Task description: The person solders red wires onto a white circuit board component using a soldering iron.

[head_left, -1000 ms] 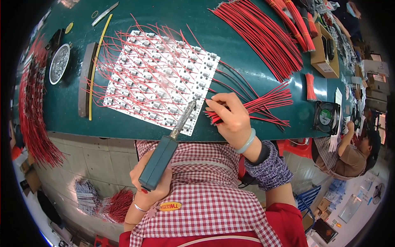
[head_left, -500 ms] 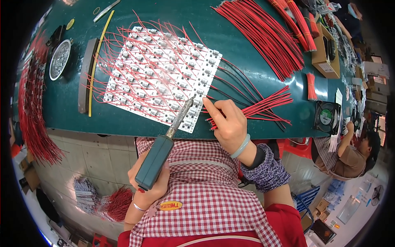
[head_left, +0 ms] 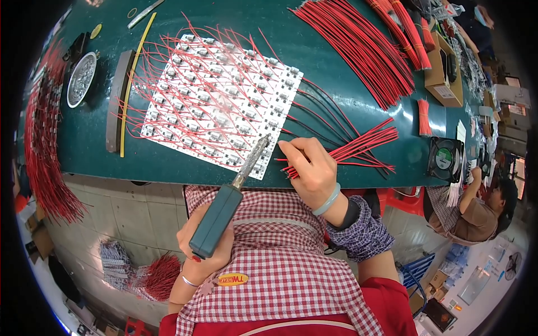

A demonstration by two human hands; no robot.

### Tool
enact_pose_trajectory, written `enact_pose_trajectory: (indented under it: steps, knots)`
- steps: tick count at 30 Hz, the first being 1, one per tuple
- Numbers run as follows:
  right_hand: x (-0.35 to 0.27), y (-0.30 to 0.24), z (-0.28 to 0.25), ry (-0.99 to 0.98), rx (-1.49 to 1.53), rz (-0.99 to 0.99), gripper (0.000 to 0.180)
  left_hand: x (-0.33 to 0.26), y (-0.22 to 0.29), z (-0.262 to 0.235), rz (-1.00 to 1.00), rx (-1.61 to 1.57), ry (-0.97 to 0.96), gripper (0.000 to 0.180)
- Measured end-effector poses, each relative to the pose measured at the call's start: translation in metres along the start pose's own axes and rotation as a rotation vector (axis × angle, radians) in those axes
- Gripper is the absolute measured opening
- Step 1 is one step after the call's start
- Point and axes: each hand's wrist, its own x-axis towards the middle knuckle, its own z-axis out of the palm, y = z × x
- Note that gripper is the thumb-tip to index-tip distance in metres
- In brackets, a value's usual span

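Observation:
A soldering iron (head_left: 216,221) with a dark green handle is gripped in my left hand (head_left: 205,241). Its tip meets a white circuit board panel (head_left: 168,131) near the right edge. The panel carries rows of small components and many thin red wires. My right hand (head_left: 314,168) is closed beside that edge, index finger and thumb close to the iron's tip. A bunch of red and black wires (head_left: 367,137) runs through its curled fingers, with ends showing on both sides. Other red and black wires (head_left: 322,103) extend from the panel's right edge.
Left of the panel lie a dark bar (head_left: 119,103), a yellow strip (head_left: 137,84) and a white bowl (head_left: 82,81). A large spread of red wires (head_left: 358,53), a cardboard box (head_left: 443,78) and a black fan (head_left: 445,159) occupy the right. Another person (head_left: 482,210) sits at far right.
The soldering iron and my left hand have shifted slightly right and up. My right index finger has drawn back a little from the panel, and a wire end now pokes out further left.

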Motion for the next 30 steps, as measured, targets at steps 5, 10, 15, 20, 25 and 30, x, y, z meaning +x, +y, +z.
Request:
enact_pose_trajectory:
  steps: [5, 10, 15, 20, 25, 30]
  knots:
    - [0.0009, 0.0005, 0.0008, 0.005, -0.007, -0.003, 0.054, 0.0044, 0.004, 0.0004, 0.014, -0.028, 0.007, 0.024]
    - [0.0028, 0.0002, 0.0015, 0.008, -0.043, -0.052, 0.052, 0.0035, 0.003, 0.0001, 0.013, -0.036, 0.0, 0.024]
    - [0.0042, 0.0004, 0.0014, 0.023, -0.031, -0.082, 0.05, 0.0017, 0.0021, 0.0002, -0.062, -0.099, -0.03, 0.027]
    - [0.0039, 0.0007, 0.0023, 0.027, -0.05, -0.085, 0.048, 0.0041, 0.003, 0.0022, -0.067, -0.106, -0.047, 0.024]
    - [0.004, 0.0008, 0.0028, 0.029, -0.052, -0.09, 0.048, 0.0024, 0.0011, 0.0002, -0.063, -0.086, -0.076, 0.023]
    - [0.0046, 0.0005, 0.0037, 0.031, -0.069, -0.104, 0.046, 0.0041, 0.0024, 0.0016, -0.077, -0.096, -0.061, 0.024]
